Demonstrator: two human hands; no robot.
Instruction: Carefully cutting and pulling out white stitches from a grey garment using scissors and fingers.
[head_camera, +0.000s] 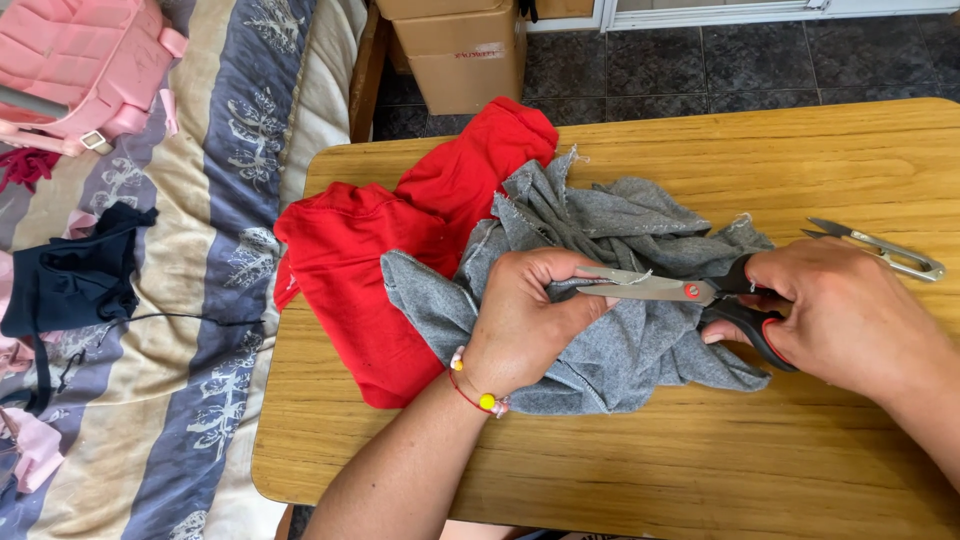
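A crumpled grey fabric (610, 230) lies in the middle of the wooden table (700, 440), partly over a red garment (370, 260). My left hand (525, 315) pinches a fold of the grey fabric near its centre. My right hand (835, 305) grips black-handled scissors (690, 292), whose steel blades point left and meet the fold right at my left fingertips. A beaded red bracelet sits on my left wrist.
Small metal thread snips (880, 248) lie on the table beyond my right hand. A striped bed (190, 330) on the left holds a pink garment (80, 60) and a dark one (70, 275). A cardboard box (465, 50) stands on the tiled floor behind.
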